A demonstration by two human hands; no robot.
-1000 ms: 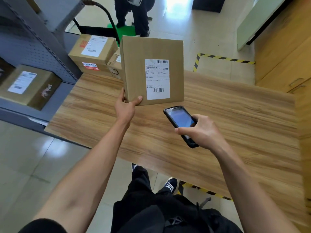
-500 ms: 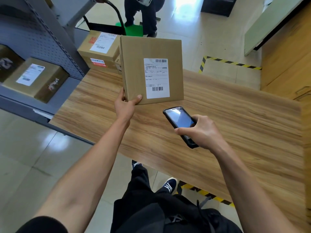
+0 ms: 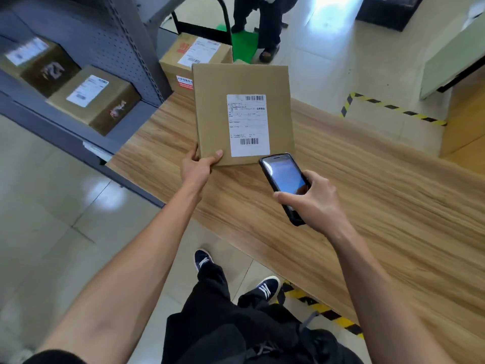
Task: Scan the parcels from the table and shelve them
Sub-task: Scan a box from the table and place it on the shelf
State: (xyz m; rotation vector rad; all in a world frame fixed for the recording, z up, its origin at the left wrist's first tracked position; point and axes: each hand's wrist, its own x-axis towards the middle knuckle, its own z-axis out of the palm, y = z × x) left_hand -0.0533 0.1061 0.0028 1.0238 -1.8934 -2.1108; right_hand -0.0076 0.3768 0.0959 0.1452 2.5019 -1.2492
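My left hand (image 3: 197, 168) grips the lower left corner of a flat brown parcel (image 3: 215, 111) and holds it upright above the wooden table (image 3: 367, 195), its white barcode label (image 3: 248, 125) facing me. My right hand (image 3: 313, 202) holds a black handheld scanner (image 3: 284, 181), screen up, its top end just under the parcel's lower right corner. Another labelled carton (image 3: 195, 55) stands on the table's far left end, behind the held parcel.
A grey metal shelf (image 3: 78, 127) on the left carries two labelled parcels (image 3: 94, 99). A second person stands by a green trolley (image 3: 242, 44) beyond the table. Yellow-black tape (image 3: 391, 107) marks the floor. A wooden cabinet is at the right.
The scanner has risen closer to the parcel's lower right corner. The view has shifted left, bringing more of the shelf and its parcels into sight. The left hand keeps its hold.
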